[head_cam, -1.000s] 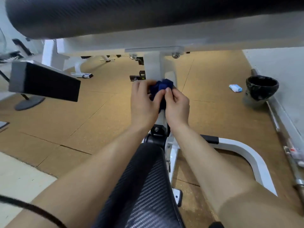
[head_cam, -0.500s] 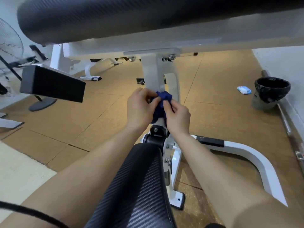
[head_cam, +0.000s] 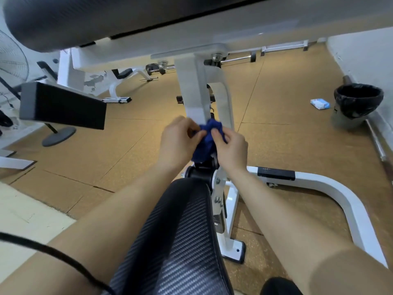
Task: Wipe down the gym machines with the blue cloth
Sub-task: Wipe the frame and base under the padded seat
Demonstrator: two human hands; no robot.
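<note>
Pinched in the grip of both the left hand [head_cam: 178,141] and the right hand [head_cam: 230,145], the bunched blue cloth [head_cam: 207,137] has slid lower down the machine's white post [head_cam: 191,92], now just above the black hinge [head_cam: 202,172], so this upright seems nearly wiped.

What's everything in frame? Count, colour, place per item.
top pad: 1, black, across top
post: 1, white, centre, under top pad
cloth: 1, blue, bunched, before post foot
seat: 1, black, bottom centre
base: 1, white, floor right
bin: 1, grey, black liner, by right wall
pack: 1, white-blue, floor left of bin
side pad: 1, black, left
fan: 1, pale, left edge
left hand: 1, fingers pinch cloth
right hand: 1, fingers pinch cloth
</note>
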